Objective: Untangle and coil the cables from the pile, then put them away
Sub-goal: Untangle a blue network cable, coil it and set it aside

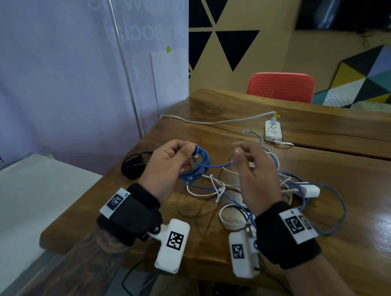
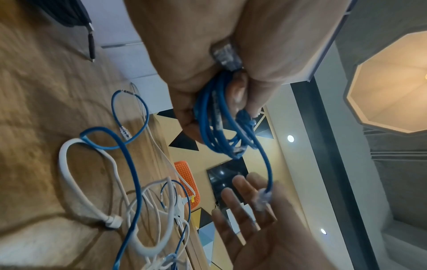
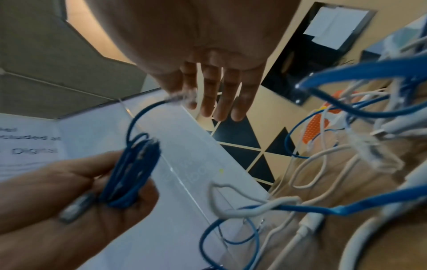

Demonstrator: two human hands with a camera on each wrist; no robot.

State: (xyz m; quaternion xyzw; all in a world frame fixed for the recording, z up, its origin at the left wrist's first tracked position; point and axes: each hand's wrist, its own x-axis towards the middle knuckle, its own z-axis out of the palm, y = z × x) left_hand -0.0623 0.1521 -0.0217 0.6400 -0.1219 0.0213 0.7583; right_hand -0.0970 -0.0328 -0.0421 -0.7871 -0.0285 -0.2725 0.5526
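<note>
**Blue cable coiled in left hand, plug end at right hand**

Left hand raised above the wooden table, fingers and thumb curled around a small coil of blue cable. One clear plug of that coil pressed between thumb and fingers, seen in the left wrist view. A short free tail running right from the coil to a second clear plug at the right hand. Right hand's fingers nearly straight and slightly spread; plug resting against the fingertips near the thumb, whether pinched or only touched cannot be told.

Below and to the right of both hands, lying on the table: a tangled pile of white cables and more blue cable, with a white charger block at its right side. Left of the pile, beside the left hand, a coiled black cable. Farther back on the right, a white power strip with a white cord running left. Beyond the table, a red chair.
</note>
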